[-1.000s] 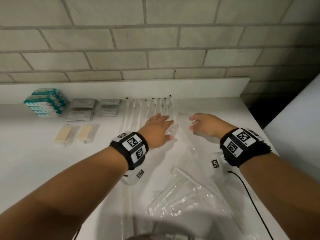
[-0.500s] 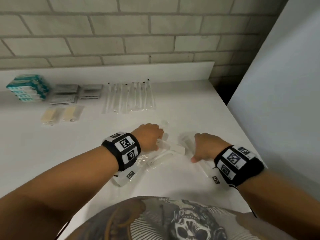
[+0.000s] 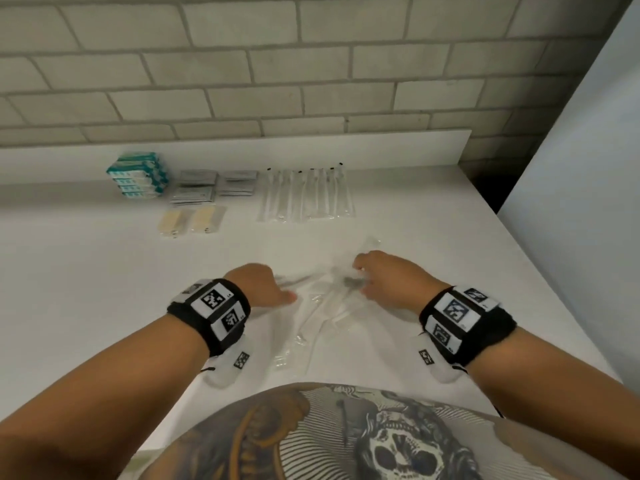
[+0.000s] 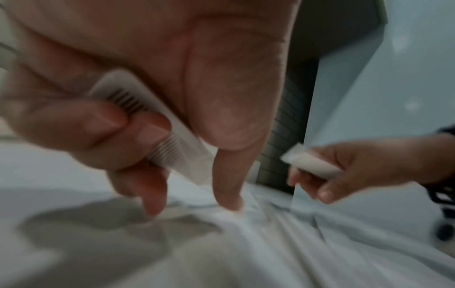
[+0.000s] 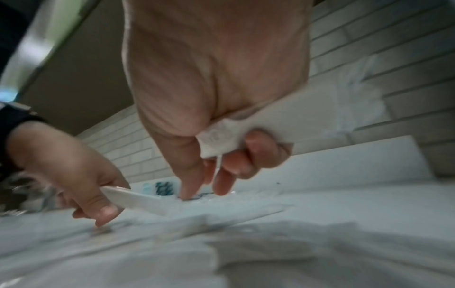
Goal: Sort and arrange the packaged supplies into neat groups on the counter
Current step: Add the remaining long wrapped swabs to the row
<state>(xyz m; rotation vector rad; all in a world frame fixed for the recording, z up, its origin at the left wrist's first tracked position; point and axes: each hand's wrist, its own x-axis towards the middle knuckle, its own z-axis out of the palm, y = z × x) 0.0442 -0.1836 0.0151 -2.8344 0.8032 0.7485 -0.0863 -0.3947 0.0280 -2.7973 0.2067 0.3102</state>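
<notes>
A loose pile of clear-wrapped packages (image 3: 322, 317) lies on the white counter (image 3: 86, 289) between my hands. My left hand (image 3: 273, 289) grips a white comb (image 4: 152, 124) against the palm, with thumb and one finger touching the pile. My right hand (image 3: 374, 275) holds a white wrapped packet (image 5: 270, 124) in curled fingers, its thumb and forefinger down on the pile. The right wrist view also shows the left hand (image 5: 74, 175) with the comb (image 5: 133, 198). The wrist views are blurred.
Sorted groups line the back of the counter: stacked teal boxes (image 3: 138, 174), grey sachets (image 3: 214, 185), two beige packets (image 3: 190, 220) and a row of long clear sleeves with black tips (image 3: 304, 195). A pale panel (image 3: 571, 202) stands at the right. Brick wall behind.
Both hands have drawn back from the row of long sleeves to the pile near the front edge. Their fingers have curled, and each now holds a white item.
</notes>
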